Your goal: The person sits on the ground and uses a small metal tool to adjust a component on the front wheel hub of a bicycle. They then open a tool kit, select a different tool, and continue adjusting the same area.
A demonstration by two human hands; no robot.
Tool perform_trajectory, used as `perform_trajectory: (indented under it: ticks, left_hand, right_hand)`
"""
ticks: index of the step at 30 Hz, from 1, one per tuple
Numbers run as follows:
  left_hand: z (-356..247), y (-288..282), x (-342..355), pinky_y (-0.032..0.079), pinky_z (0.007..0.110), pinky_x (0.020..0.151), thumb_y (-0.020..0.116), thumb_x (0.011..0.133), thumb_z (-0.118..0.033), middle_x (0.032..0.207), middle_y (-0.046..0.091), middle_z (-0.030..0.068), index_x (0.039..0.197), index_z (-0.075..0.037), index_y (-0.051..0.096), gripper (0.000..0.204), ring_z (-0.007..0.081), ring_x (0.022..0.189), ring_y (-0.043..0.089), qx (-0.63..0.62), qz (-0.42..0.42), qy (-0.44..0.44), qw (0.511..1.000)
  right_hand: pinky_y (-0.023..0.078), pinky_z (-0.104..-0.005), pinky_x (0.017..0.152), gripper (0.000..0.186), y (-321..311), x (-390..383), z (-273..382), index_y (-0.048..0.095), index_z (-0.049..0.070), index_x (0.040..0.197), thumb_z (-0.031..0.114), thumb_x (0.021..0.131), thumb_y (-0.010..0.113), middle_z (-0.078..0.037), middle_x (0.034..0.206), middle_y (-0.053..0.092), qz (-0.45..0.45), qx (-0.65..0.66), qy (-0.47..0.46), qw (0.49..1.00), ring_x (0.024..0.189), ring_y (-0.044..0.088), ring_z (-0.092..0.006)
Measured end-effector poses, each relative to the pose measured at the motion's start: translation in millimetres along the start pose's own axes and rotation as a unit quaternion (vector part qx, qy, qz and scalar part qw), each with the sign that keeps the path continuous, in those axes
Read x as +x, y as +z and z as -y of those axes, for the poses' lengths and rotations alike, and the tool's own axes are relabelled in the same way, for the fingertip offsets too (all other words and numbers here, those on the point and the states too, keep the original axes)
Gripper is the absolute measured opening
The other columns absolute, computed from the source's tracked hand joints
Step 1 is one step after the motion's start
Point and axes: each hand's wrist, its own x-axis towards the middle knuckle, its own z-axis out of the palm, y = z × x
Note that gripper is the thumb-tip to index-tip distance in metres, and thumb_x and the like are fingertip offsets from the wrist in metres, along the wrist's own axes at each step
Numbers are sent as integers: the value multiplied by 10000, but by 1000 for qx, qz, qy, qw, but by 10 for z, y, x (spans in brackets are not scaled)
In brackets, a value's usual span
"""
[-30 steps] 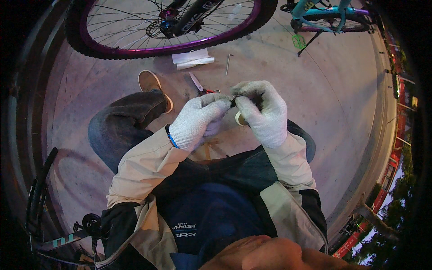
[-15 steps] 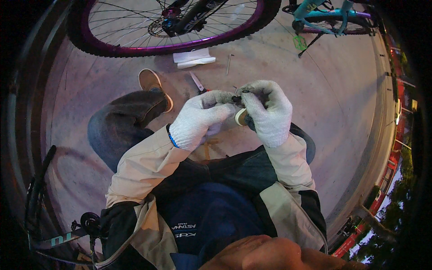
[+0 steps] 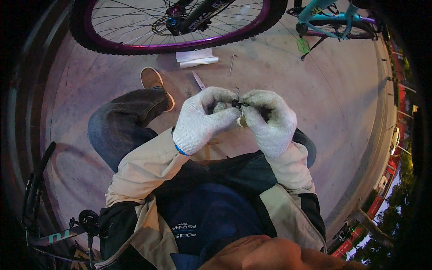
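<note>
White knit gloves, greyed at the fingertips, cover both hands, which meet in front of me above the floor. A small black part (image 3: pixel 236 103) sits between their fingertips; its exact kind is too small to make out. On its left side my left hand (image 3: pixel 204 118) pinches it between thumb and fingers. From the other side my right hand (image 3: pixel 271 120) grips it, thumb against curled fingers. Just beyond the left hand lies a pair of scissors (image 3: pixel 198 80), its handles hidden behind the glove. A thin hex key (image 3: pixel 232 65) rests on the floor farther out.
Across the top stands a bicycle wheel (image 3: pixel 180 48) with a purple rim and black tyre. White paper (image 3: pixel 196 58) lies beneath it. A turquoise bicycle (image 3: pixel 333 24) with a green pedal (image 3: pixel 303 45) is at the far right. Another bicycle's frame (image 3: pixel 58 237) is at the lower left.
Both hands have shifted slightly nearer to me, still holding the small black part. The fingers of the left hand have moved, and more of the part shows between the fingertips.
</note>
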Motion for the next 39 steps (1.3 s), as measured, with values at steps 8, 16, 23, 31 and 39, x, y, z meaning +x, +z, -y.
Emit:
perform_trajectory:
  ticks: [8, 16, 23, 31, 39]
  left_hand:
    - [-29, 17, -28, 553, 270, 733, 783, 898, -66, 923, 704, 32, 1203, 14, 698, 326, 92, 772, 647, 26, -7, 44, 999]
    - [-7, 50, -54, 550, 257, 770, 796, 875, -32, 1019, 741, 47, 1213, 2, 716, 349, 86, 846, 653, -22, -20, 41, 999]
    - [-22, 48, -61, 545, 251, 790, 794, 870, -17, 1040, 746, 47, 1216, -8, 727, 352, 82, 865, 651, -76, -6, 27, 997]
    - [-24, 41, -50, 537, 252, 816, 779, 892, -66, 1048, 742, 40, 1224, -7, 726, 341, 86, 900, 647, -66, -2, 21, 998]
    - [-30, 58, -33, 476, 213, 686, 687, 979, -136, 1028, 724, 28, 1257, -7, 702, 307, 52, 781, 583, -127, 7, -10, 992]
  right_hand:
    - [610, -309, 807, 258, -38, 1, -39, 716, 19, 1076, -52, 844, 804, -123, 1076, 759, 5, -57, -73, 996, 964, 748, -194]
    - [592, -288, 837, 192, 13, -19, 73, 676, -9, 1102, -40, 922, 734, -87, 1058, 743, -11, 65, 134, 989, 953, 710, -128]
    - [552, -260, 791, 196, 12, 34, 15, 653, -9, 1144, 50, 967, 711, -48, 1024, 697, 5, 136, 231, 963, 907, 658, -101]
    - [539, -248, 814, 196, -27, 42, -63, 640, 13, 1167, 85, 992, 692, -31, 1049, 670, 32, 206, 277, 938, 932, 632, -89]
    - [536, -259, 852, 176, 3, 36, -79, 630, 19, 1165, 70, 1001, 666, -30, 1065, 663, 46, 248, 283, 925, 957, 622, -92]
